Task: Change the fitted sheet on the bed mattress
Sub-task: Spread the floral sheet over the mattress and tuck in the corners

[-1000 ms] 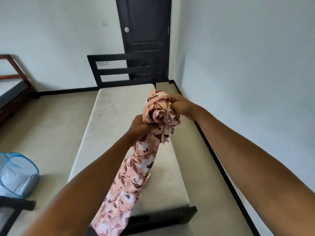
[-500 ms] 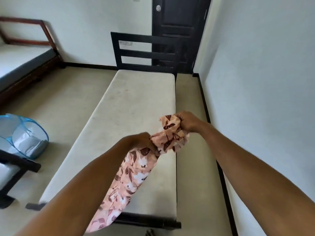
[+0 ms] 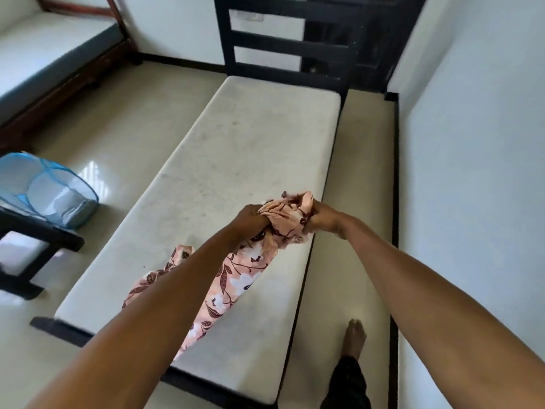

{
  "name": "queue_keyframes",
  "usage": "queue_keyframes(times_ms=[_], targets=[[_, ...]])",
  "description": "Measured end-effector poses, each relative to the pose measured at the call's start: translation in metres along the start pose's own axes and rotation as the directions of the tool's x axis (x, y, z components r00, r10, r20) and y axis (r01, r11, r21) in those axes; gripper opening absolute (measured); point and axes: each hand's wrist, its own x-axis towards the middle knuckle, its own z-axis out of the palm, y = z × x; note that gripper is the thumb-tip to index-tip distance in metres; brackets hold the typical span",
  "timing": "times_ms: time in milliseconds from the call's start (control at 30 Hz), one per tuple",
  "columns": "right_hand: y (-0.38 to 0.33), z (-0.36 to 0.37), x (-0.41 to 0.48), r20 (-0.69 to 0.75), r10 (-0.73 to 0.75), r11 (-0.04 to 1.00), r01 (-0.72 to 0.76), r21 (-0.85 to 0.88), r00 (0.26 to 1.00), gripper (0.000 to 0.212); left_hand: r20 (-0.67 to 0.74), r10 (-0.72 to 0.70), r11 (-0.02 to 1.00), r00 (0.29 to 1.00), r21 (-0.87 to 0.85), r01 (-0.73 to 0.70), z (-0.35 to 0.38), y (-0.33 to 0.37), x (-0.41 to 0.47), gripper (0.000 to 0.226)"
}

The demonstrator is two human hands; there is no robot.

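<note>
Both grips are lower than 1 s ago. The left grip (image 3: 250,216) and right grip (image 3: 321,219) now hold the bunched floral sheet (image 3: 236,278) close over the near right part of the mattress (image 3: 250,143). A fold of the sheet tail now shows left of the left forearm, on the mattress. A bare foot (image 3: 355,338) comes into view on the floor.

Both hands, left hand (image 3: 250,217) and right hand (image 3: 322,217), hold a bunched pink flowery sheet (image 3: 236,276) over the bare mattress (image 3: 250,149).
</note>
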Motion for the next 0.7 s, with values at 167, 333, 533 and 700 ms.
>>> queue_keyframes(times_ms=[167,333,533,700], targets=[[0.039,-0.053,0.084,0.16,-0.089,0.944,0.134,-0.3,0.983,0.072,-0.105,-0.121,0.993,0.987,-0.002,0.122,0.051,0.024,0.082,0.014],[0.032,-0.164,0.128,-0.003,-0.175,0.838,0.147,-0.526,0.985,0.012,-0.095,-0.16,0.89,0.982,0.416,0.185,0.077,0.074,0.158,0.028],[-0.023,-0.29,0.205,-0.11,-0.394,0.586,0.157,-0.795,0.913,0.046,-0.165,-0.177,0.886,0.97,0.404,0.23,0.072,0.153,0.241,0.018],[-0.066,-0.354,0.264,-0.16,-0.499,0.521,0.148,-0.841,0.852,0.042,-0.314,-0.099,0.928,0.944,0.314,0.202,0.055,0.191,0.309,0.032]])
